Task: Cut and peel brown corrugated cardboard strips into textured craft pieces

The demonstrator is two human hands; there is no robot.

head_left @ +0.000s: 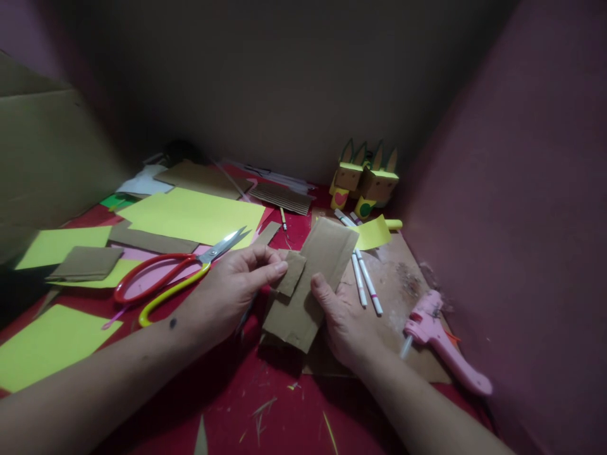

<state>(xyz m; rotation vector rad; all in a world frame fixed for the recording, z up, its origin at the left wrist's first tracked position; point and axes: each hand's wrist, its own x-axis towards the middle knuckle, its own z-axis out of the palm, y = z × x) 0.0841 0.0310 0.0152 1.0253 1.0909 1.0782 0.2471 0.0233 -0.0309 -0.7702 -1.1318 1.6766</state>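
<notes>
Left fingers (272,273) pinched card (293,277) at tips; right fingers (322,289) held strip (329,248) by long edge, running past thumb. Both seemed light, stiffish, hardly slippery, creasable; edges likely best hold.

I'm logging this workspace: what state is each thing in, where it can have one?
Small card: pinched in left hand
Large card: gripped in right hand
Scissors: slightly open, unheld
Glue gun: lying down, power unclear
Markers: lying down
Figures: standing upright
Yellow sheets: lying flat
</notes>
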